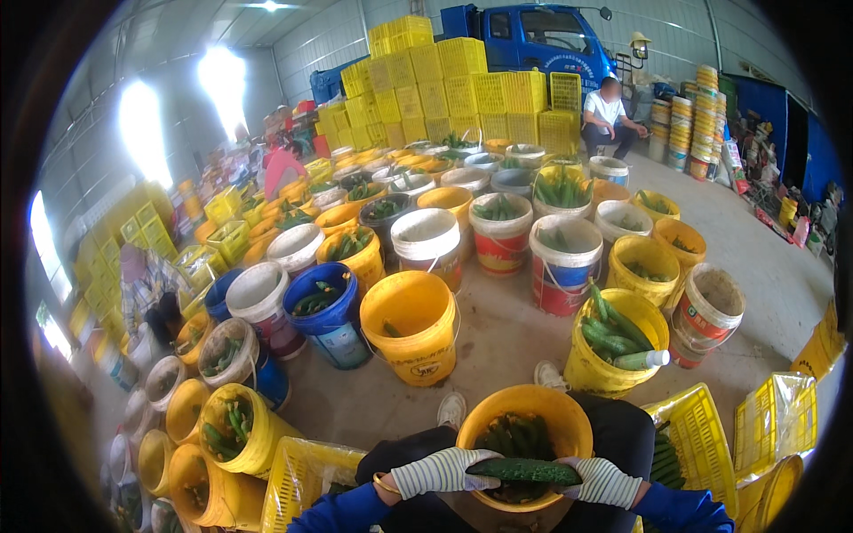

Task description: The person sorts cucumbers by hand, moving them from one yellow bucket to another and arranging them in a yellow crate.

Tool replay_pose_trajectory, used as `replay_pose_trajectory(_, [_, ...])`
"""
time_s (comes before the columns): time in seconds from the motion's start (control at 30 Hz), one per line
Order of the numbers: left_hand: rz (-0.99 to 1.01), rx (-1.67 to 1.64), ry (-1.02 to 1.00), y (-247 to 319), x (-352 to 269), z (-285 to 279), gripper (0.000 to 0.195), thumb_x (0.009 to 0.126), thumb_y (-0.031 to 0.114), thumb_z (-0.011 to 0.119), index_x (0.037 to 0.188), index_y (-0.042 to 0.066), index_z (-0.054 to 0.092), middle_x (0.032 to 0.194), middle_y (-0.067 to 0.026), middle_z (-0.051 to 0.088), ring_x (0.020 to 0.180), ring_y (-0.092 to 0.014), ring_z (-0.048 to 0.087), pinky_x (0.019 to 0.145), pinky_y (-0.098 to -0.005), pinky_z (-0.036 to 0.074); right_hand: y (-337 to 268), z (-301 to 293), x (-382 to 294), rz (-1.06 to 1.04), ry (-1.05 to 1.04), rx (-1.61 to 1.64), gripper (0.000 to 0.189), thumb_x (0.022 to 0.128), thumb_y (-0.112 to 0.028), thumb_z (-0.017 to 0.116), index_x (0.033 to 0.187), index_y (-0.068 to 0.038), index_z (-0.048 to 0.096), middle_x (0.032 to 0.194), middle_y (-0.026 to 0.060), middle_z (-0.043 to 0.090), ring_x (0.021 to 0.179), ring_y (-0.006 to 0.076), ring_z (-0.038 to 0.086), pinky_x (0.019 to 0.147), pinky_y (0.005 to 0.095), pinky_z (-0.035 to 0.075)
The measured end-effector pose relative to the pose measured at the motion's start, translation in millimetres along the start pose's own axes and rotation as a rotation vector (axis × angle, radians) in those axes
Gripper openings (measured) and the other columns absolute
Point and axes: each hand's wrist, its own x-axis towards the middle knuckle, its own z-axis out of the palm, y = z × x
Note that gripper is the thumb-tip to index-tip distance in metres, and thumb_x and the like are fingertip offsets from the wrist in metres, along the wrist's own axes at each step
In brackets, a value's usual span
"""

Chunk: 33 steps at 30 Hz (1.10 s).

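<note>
A dark green cucumber (523,470) lies level between my two hands, each in a striped knit glove. My left hand (443,470) grips its left end, and my right hand (600,481) grips its right end. Right under it, between my knees, stands a yellow-orange bucket (470,433) with several more cucumbers (516,436) inside. The held cucumber crosses above the bucket's opening and hides part of what lies within.
Lined yellow crates stand at my left (286,480) and right (700,440); the right one holds cucumbers. A yellow bucket (580,373) carries cucumbers and a pale bottle (640,360). Ahead are many buckets, stacked crates (460,93), a blue truck (553,40), a seated person (605,113) and others working at left.
</note>
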Motion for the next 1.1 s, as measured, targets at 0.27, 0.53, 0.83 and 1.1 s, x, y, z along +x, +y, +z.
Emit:
replay_pose_trajectory(0.27, [-0.020, 0.284, 0.273, 22.0, 0.5, 4.2, 0.063, 0.088, 0.044, 0.061, 0.139, 0.013, 0.041, 0.102, -0.0154, 0.065, 0.087, -0.027, 0.065, 0.079, -0.0320, 0.051, -12.7, 12.9, 1.2, 0.103, 0.268, 0.367, 0.056, 0.080, -0.028, 0.074, 0.126, -0.004, 0.051, 0.091, 0.0083, 0.067, 0.079, 0.0174, 0.065, 0.075, 0.0277, 0.052])
replay_pose_trajectory(0.53, [0.002, 0.583, 0.101, 15.0, -0.8, -6.4, 0.058, 0.085, 0.049, 0.060, 0.132, 0.017, 0.049, 0.087, -0.0149, 0.067, 0.076, -0.032, 0.065, 0.067, -0.0384, 0.051, -6.7, 1.5, -0.7, -0.020, -0.050, 0.034, 0.058, 0.083, -0.036, 0.067, 0.130, -0.010, 0.046, 0.102, 0.0202, 0.064, 0.099, 0.0350, 0.061, 0.085, 0.0393, 0.048])
replay_pose_trajectory(0.83, [0.311, 0.458, 0.219, 50.9, -2.9, -1.7, 0.044, 0.081, 0.025, 0.072, 0.118, 0.004, 0.061, 0.094, -0.0189, 0.067, 0.085, -0.033, 0.067, 0.075, -0.0369, 0.054, 1.6, 6.8, -13.5, 0.127, -0.084, 0.256, 0.057, 0.086, -0.038, 0.067, 0.130, -0.009, 0.046, 0.074, 0.0095, 0.063, 0.061, 0.0173, 0.063, 0.056, 0.0289, 0.050])
replay_pose_trajectory(1.1, [0.328, 0.393, 0.462, 21.2, 53.2, -28.6, 0.055, 0.088, 0.034, 0.065, 0.132, 0.006, 0.049, 0.096, -0.0111, 0.063, 0.080, -0.020, 0.063, 0.073, -0.0324, 0.052, -0.9, -23.5, -4.6, 0.077, 0.147, 0.576, 0.038, 0.086, -0.029, 0.069, 0.112, -0.006, 0.056, 0.072, 0.0045, 0.061, 0.056, 0.0103, 0.060, 0.051, 0.0248, 0.050])
